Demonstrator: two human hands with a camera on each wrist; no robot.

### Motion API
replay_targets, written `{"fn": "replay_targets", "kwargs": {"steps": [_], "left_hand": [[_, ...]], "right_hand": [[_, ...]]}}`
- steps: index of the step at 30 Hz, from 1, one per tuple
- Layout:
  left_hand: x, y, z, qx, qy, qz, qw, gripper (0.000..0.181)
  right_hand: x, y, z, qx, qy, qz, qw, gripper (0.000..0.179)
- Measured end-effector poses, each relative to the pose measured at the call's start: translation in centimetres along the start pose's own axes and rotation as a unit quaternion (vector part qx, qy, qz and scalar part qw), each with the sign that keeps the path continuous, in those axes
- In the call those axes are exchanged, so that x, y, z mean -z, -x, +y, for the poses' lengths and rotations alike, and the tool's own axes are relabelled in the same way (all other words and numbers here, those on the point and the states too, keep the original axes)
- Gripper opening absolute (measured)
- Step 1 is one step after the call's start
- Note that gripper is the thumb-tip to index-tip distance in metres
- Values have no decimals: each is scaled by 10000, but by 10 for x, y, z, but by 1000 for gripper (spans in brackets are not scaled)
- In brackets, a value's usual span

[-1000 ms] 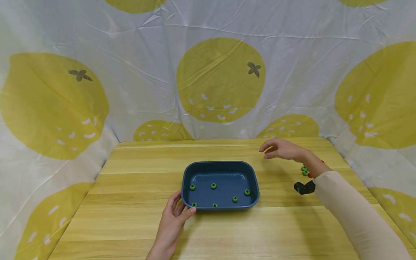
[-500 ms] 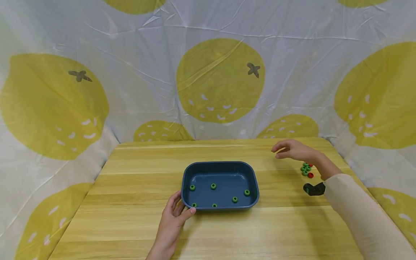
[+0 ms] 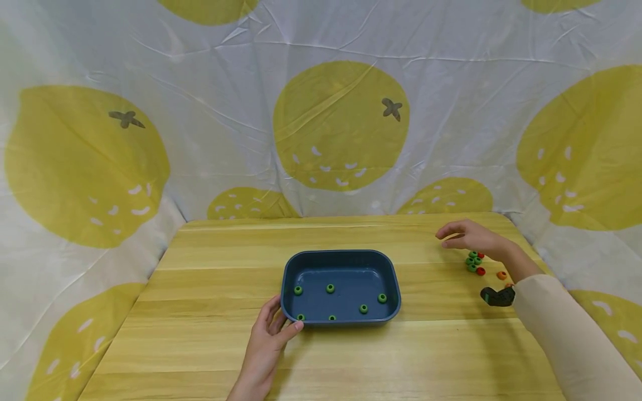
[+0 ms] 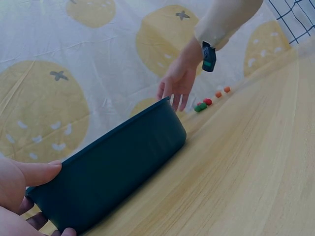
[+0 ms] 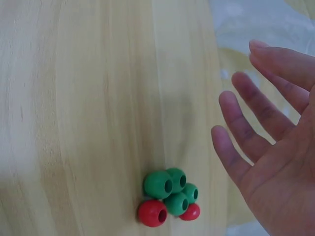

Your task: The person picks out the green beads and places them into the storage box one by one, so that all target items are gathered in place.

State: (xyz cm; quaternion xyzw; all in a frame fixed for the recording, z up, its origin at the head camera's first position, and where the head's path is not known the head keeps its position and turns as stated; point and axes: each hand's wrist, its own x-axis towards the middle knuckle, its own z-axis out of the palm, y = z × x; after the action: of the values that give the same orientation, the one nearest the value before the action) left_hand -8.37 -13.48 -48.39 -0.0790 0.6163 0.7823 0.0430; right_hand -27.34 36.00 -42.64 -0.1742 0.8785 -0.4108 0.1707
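Grained wood (image 3: 190,323) spreads leftward; our left hand (image 3: 266,340) grips a smooth, dark-blue, round-cornered tub (image 3: 351,281) holding round, holed green beads (image 3: 330,288); our empty right hand (image 3: 471,237), fingers loosely bent, hovers near clustered green and red beads (image 3: 472,261); behind a black wrist device (image 3: 497,297) sit orange beads (image 3: 501,275).

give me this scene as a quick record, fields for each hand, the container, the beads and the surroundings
left hand: grips the near left corner of the tray
right hand: fingers spread, holding nothing, above the table beside the bead cluster
container: dark blue tray on the table
beads in tray: six green beads visible, set apart
bead cluster: four green ones and two red ones
other beads: two orange ones near the cluster
backdrop: pale cloth with yellow fruit print
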Motion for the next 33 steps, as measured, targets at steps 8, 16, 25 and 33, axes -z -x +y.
{"fn": "replay_targets", "kwargs": {"steps": [8, 16, 25, 33], "left_hand": [[0, -1, -2, 13, -21, -9, 10000, 79], [0, -1, -3, -14, 0, 10, 10000, 78], [0, -1, -1, -9, -31, -3, 10000, 78], [0, -2, -1, 22, -155, 31, 9999, 78]], "right_hand": [[3, 11, 9, -93, -40, 81, 9999, 41], [7, 21, 22, -261, -1, 328, 9991, 41], [13, 34, 37, -141, -19, 517, 9986, 38], [16, 48, 41, -373, 78, 807, 9960, 43]]}}
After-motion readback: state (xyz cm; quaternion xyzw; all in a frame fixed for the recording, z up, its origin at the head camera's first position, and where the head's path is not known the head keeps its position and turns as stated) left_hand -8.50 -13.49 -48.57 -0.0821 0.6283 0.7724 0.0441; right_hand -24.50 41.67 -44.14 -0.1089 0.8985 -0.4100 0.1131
